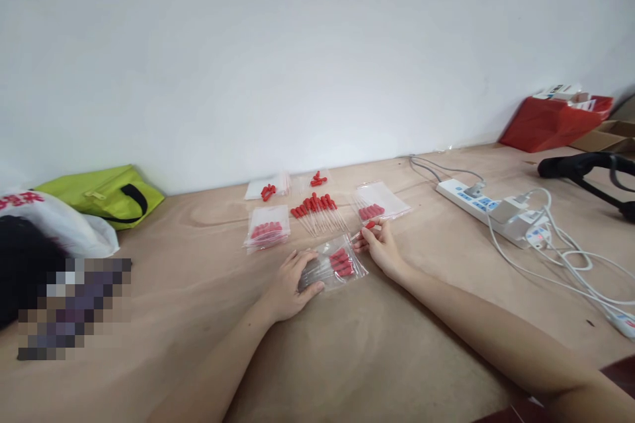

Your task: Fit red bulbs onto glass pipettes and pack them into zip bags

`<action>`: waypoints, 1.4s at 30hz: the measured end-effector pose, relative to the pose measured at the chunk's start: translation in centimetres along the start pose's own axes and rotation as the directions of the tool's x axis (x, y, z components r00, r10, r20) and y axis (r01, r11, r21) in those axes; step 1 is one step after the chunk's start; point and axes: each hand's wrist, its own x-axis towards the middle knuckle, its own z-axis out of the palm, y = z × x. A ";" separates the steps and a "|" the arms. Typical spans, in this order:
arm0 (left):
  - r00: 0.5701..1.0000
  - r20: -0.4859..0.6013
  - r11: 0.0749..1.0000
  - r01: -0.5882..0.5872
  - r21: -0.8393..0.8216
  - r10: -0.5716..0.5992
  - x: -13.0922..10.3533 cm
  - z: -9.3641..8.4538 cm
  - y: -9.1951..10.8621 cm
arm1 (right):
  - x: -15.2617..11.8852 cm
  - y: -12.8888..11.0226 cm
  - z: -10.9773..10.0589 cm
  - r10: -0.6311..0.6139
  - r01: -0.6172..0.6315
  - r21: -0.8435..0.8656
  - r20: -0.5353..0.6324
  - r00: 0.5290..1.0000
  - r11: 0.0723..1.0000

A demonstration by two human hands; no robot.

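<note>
My left hand holds the left end of a clear zip bag between thumb and fingers. Several red-handled sticks lie side by side in that bag, handles to the right. At the bag's right opening, my right hand pinches one red-handled piece, its thin shaft pointing left. Behind the hands, loose red-handled sticks lie fanned out. A stack of filled bags rests at the left, and another bag with red handles lies behind my right hand.
Small red pieces lie on bags at the back, with more red pieces beside them. A power strip with cables sits at the right, near a black object and a red bag. A yellow-green bag is at the left.
</note>
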 end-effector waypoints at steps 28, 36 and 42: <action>0.999 -0.002 0.999 0.034 -0.006 -0.034 -0.1 -0.2 0.3 | 0.4 1.2 0.0 0.071 0.011 -0.316 0.246 0.967 0.949; 1.000 -0.006 1.000 0.017 -0.003 -0.017 -0.1 -0.1 0.3 | 0.6 0.3 0.2 0.107 -0.012 -0.269 0.341 0.934 0.963; 1.000 0.011 1.000 0.024 0.011 -0.024 0.0 0.0 0.1 | 0.9 0.6 0.1 0.147 -0.047 -0.310 0.308 0.940 0.949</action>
